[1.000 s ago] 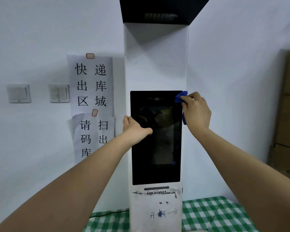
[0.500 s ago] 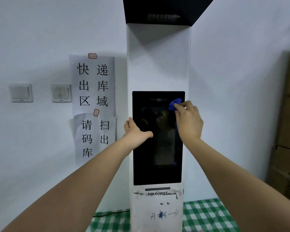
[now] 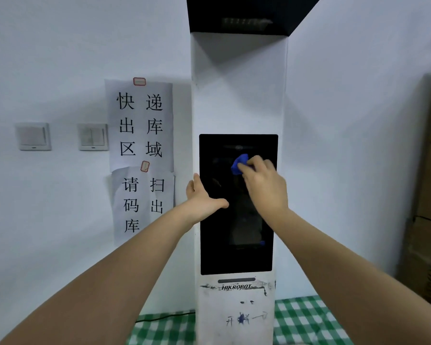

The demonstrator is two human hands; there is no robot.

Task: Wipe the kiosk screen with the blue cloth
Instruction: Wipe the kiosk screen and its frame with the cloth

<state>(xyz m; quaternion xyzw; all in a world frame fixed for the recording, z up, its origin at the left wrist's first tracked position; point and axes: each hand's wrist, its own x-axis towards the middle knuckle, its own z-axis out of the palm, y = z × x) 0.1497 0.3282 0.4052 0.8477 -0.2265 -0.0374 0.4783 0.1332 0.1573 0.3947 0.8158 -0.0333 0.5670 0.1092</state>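
One blue cloth (image 3: pixel 239 163) bunched under right fingers (image 3: pixel 253 163).

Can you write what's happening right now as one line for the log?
step: wiping | right hand: holds blue cloth on upper kiosk screen | left hand: grips kiosk's left edge

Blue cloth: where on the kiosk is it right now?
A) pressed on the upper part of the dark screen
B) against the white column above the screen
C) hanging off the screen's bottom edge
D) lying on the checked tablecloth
A: the right hand presses the blue cloth against the upper part of the kiosk screen, below its top edge, while the left hand grips the kiosk's left side.
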